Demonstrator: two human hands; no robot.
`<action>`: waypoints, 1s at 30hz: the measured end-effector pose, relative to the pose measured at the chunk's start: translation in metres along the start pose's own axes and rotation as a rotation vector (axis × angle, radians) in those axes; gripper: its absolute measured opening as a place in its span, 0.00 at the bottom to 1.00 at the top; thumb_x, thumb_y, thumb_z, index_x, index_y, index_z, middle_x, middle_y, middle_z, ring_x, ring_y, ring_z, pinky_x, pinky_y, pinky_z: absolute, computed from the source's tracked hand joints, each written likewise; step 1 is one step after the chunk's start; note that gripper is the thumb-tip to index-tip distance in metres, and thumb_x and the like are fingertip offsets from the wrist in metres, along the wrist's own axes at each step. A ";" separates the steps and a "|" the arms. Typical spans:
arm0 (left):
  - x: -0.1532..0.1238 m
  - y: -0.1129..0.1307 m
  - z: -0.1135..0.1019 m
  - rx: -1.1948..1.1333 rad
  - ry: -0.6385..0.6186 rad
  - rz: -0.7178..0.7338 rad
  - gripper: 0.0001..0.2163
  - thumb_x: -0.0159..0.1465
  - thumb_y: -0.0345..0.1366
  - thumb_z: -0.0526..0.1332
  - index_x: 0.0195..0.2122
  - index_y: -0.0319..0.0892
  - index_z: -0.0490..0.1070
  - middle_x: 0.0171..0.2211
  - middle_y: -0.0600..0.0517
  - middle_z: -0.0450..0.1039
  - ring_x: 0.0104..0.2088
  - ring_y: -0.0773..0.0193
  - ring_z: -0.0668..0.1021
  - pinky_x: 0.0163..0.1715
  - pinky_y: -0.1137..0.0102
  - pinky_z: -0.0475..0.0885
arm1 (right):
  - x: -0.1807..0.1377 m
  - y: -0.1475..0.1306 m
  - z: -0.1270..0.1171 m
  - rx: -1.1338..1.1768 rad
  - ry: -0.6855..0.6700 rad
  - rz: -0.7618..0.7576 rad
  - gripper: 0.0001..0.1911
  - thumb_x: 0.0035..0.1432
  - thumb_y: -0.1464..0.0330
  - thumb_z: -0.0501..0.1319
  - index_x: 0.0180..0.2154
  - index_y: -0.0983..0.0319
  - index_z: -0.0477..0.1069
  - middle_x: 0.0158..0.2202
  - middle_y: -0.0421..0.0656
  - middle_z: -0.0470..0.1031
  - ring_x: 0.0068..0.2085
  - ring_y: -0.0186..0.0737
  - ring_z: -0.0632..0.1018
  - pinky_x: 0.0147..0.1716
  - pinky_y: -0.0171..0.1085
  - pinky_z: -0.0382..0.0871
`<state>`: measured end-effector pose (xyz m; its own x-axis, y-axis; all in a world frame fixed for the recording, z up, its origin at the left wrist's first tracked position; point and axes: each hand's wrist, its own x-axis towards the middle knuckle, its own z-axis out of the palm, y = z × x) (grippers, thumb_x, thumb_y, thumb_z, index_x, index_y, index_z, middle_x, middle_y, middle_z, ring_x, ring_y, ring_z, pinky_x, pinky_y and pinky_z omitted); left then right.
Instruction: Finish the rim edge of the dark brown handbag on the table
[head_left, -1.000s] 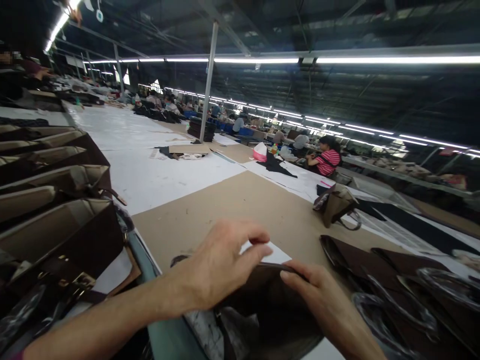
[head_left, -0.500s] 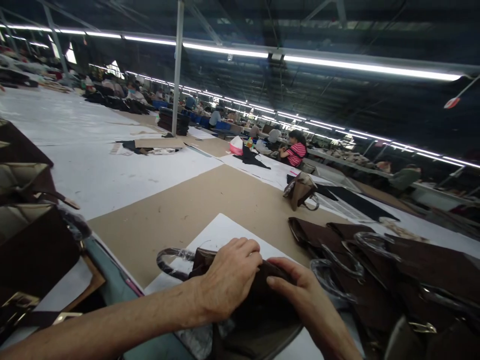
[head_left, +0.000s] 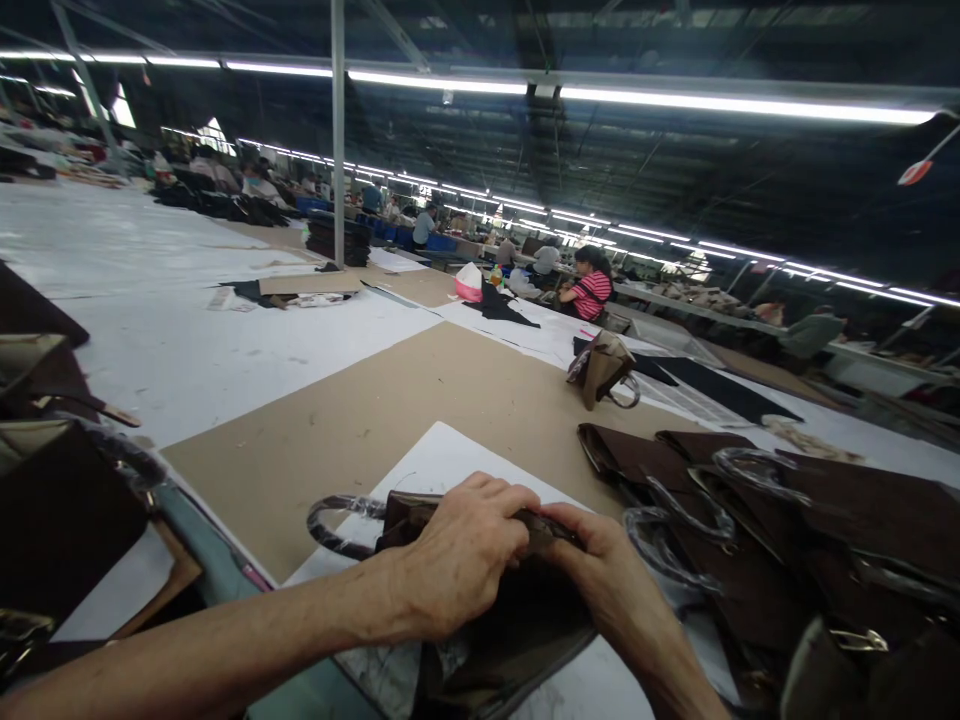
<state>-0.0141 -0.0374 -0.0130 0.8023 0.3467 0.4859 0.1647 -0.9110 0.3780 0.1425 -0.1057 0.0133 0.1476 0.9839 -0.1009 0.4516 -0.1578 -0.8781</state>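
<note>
Handbag, dark brown, lies near us on a white sheet. We pinch its top edge with both hands: left hand curled over it, right hand closed beside, likely to steady it. More bags lie right.

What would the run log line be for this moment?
left hand gripping brown bag rim | right hand gripping rim | bag on white sheet
</note>
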 end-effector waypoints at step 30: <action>-0.001 -0.015 0.010 -0.039 0.188 0.021 0.05 0.58 0.24 0.55 0.30 0.38 0.68 0.48 0.47 0.67 0.45 0.61 0.69 0.49 0.66 0.64 | -0.004 0.003 -0.001 -0.072 0.099 0.089 0.13 0.43 0.68 0.60 0.35 0.62 0.73 0.29 0.37 0.74 0.33 0.39 0.72 0.35 0.35 0.62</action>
<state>-0.0114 -0.0259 -0.0271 0.6837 0.3666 0.6311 0.1241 -0.9105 0.3945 0.1443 -0.1103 0.0114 0.2745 0.9532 -0.1267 0.4944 -0.2529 -0.8317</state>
